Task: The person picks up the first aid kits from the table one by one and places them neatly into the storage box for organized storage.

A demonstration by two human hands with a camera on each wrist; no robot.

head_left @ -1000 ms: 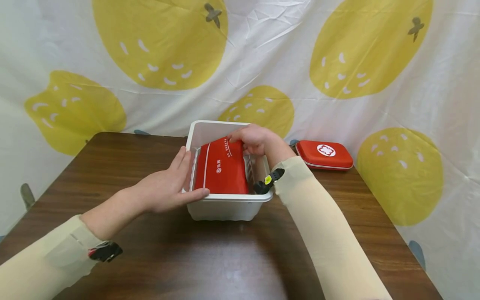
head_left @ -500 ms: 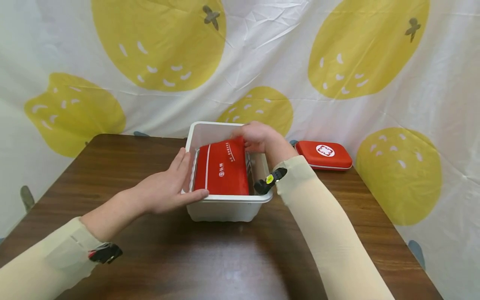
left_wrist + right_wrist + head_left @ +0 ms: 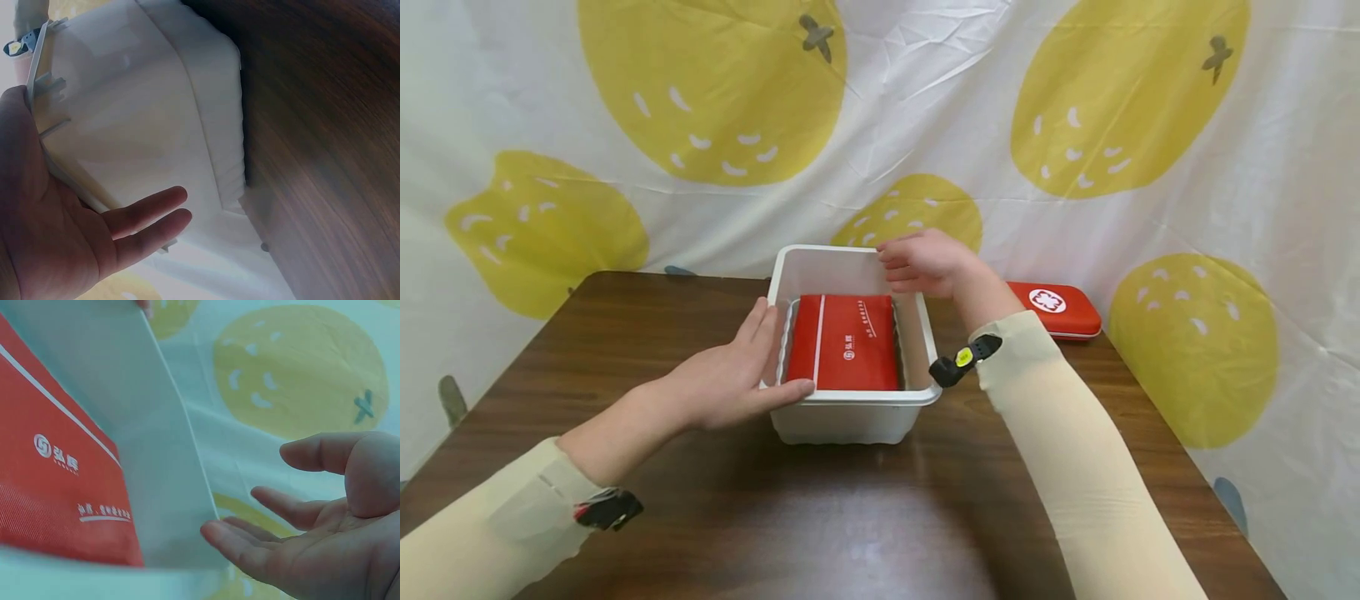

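Note:
A white plastic bin stands on the table with a flat red pouch lying inside, its white lettering facing up. My left hand rests at the bin's near-left corner, thumb on the front rim and fingers along the outer left wall. In the left wrist view, two straight fingers stretch past the bin wall. Over the far-right corner hovers my right hand, holding nothing. The right wrist view shows its fingers spread and loosely bent beside the rim, apart from the pouch.
A red zip case with a white round emblem lies on the wooden table at the back right, partly behind my right forearm. Behind the table hangs a white curtain printed with yellow fruit.
My right hand has let go of the pouch's far-right corner and moved up and right. The pouch, tilted up before, now lies flat in the bin. My left hand stays put.

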